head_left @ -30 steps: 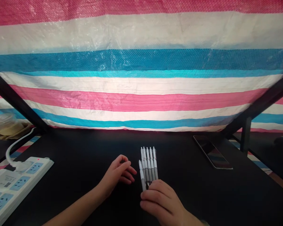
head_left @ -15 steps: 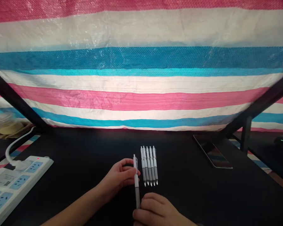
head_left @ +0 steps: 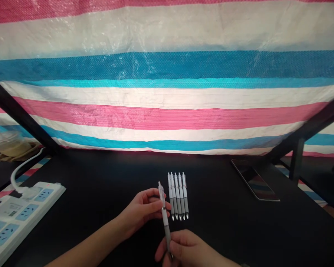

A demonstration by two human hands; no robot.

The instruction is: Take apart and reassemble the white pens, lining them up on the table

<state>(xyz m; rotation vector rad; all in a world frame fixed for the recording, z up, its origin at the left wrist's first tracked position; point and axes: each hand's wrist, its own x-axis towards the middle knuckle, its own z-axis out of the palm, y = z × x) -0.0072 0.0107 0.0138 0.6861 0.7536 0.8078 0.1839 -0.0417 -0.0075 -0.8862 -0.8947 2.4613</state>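
One white-and-grey plastic pen (head_left: 165,219) is clamped in the grip of left hand (head_left: 144,208) and right hand (head_left: 185,247), near five similar pens (head_left: 178,196).

Crinkled plastic, matt black
On my feed, the far woven-plastic sheet (head_left: 167,66) shines; the tabletop (head_left: 100,174) looks smooth. I see glossy glass on the right-hand phone (head_left: 254,180), smooth plastic on the left-hand power strip (head_left: 18,219) and near pen (head_left: 165,218).

Pens (head_left: 178,196) left of phone (head_left: 255,180)
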